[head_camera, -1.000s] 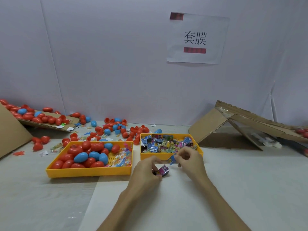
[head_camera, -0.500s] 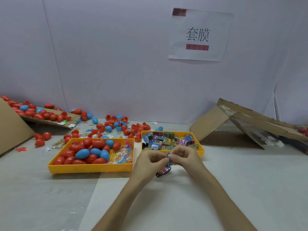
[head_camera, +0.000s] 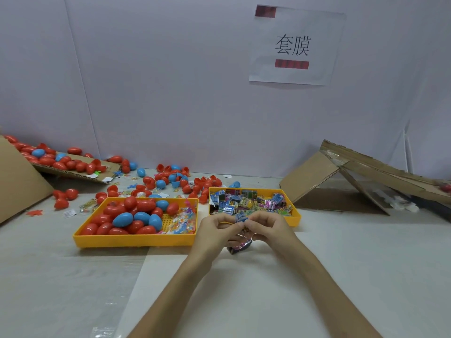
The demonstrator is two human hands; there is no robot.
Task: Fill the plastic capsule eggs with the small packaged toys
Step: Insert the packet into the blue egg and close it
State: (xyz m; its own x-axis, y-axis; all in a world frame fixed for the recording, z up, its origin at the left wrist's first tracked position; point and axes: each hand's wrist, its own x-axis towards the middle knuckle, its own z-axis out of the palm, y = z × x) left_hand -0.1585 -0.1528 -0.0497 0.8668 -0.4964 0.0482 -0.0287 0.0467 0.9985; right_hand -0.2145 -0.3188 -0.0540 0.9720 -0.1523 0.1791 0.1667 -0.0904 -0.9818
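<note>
Above white desk, before yellow plastic tray: left hand and right hand, fingers of both pinching small blue packaged toy; red and blue plastic capsule eggs in neighbouring yellow tray.

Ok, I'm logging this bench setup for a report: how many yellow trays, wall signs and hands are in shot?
Yellow trays: 2
Wall signs: 1
Hands: 2
Total: 5
</note>
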